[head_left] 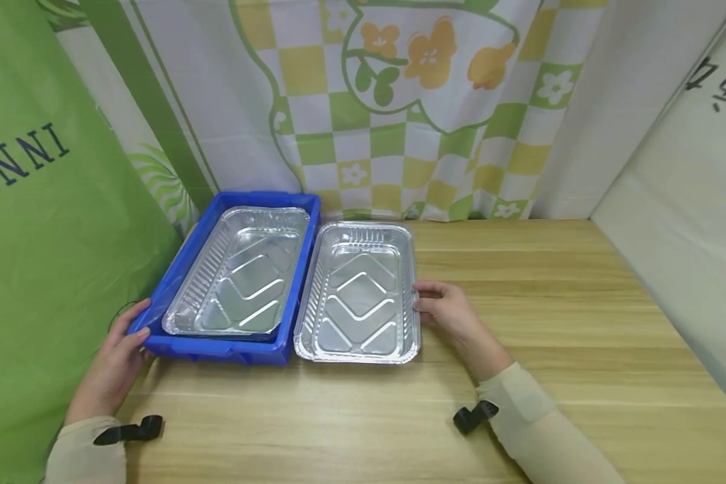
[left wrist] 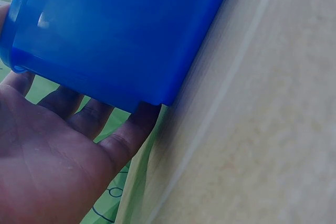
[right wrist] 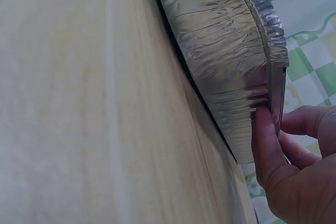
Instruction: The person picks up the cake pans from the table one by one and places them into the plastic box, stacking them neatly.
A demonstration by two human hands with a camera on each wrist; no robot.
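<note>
A blue plastic bin [head_left: 230,348] stands on the left of the table with a foil tray [head_left: 254,275] lying inside it. At the bin's near left corner, my left hand [head_left: 119,356] grips the rim, its thumb on top. The left wrist view shows the fingers [left wrist: 128,135] along the bin's outer wall. A second foil tray [head_left: 359,296] sits right beside the bin on the table. My right hand [head_left: 454,312] pinches that tray's right rim. From the right wrist, a fingertip presses the crimped side of the foil tray [right wrist: 220,40] under its rim.
The wooden table [head_left: 556,323] extends to the right and toward me. A checked curtain [head_left: 369,134] hangs behind the bin and tray. Green fabric [head_left: 54,222] hangs close on the left, and a white cloth [head_left: 690,202] borders the right side.
</note>
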